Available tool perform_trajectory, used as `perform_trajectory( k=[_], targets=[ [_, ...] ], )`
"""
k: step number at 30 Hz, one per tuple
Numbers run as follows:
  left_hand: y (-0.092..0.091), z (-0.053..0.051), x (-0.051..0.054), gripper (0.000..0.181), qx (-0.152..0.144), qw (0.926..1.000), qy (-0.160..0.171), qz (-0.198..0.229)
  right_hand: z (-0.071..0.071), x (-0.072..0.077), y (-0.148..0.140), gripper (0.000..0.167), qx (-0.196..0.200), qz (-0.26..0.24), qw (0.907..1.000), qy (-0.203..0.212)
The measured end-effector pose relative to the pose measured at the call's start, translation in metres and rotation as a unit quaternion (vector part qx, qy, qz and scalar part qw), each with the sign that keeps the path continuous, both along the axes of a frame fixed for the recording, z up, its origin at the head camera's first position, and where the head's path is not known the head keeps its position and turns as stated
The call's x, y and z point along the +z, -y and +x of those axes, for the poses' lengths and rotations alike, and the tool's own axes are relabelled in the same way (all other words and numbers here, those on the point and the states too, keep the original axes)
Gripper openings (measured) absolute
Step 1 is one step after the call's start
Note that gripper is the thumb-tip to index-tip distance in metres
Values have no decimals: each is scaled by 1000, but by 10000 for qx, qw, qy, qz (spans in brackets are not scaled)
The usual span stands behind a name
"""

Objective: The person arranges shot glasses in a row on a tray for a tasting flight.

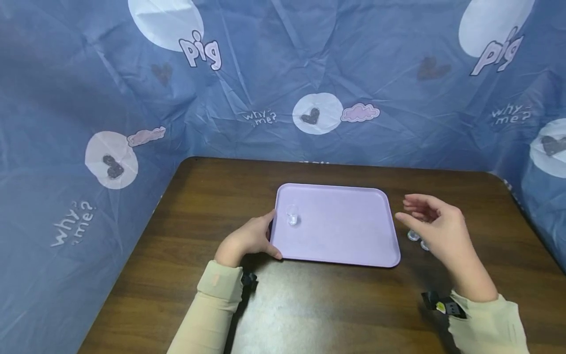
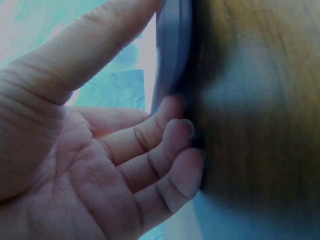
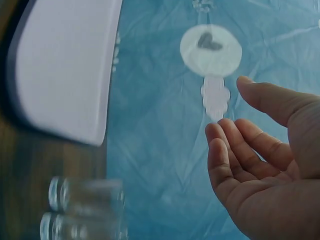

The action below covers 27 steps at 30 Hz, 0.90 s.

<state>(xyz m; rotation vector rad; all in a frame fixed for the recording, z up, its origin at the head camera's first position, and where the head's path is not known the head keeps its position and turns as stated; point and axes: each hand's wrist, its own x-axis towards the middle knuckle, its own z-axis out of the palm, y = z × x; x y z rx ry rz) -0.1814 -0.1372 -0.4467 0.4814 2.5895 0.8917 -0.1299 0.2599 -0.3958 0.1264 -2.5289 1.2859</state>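
Observation:
A pale purple tray (image 1: 340,226) lies on the wooden table, with one small clear glass (image 1: 292,216) upright near its left side. At the tray's left edge, my left hand (image 1: 249,238) touches the rim, thumb by the near corner and fingers along the side. In the left wrist view its fingers (image 2: 172,170) look loosely bent beside the rim. My right hand (image 1: 435,228) hovers right of the tray, fingers relaxed and holding nothing. Below it stand two more small clear glasses (image 3: 87,195), partly hidden by the hand in the head view.
The brown wooden table (image 1: 309,314) has rounded far corners. A blue printed cloth (image 1: 265,64) hangs behind it and along both sides. Dark wrist devices (image 1: 444,305) sit at both cream sleeves (image 1: 208,309).

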Motion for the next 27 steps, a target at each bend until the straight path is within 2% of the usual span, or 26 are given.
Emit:
perform_trajectory(
  k=[8, 11, 15, 20, 27],
  targets=[
    [2, 0, 2, 124, 11, 9999, 104, 54, 12, -10, -43, 42, -367, 116, 9988, -296],
    [2, -1, 2, 124, 12, 10000, 34, 12, 17, -14, -58, 41, -541, 142, 9980, -303],
    [1, -1, 0, 124, 26, 10000, -16, -33, 23, -19, -75, 42, -820, 22, 9964, -192],
    [2, 0, -1, 125, -3, 10000, -31, -52, 32, -25, -95, 47, -1132, 225, 9933, -13],
    [1, 2, 1, 123, 2, 10000, -29, 1, 43, -39, -112, 51, -1164, 331, 9924, 227]
  ],
)
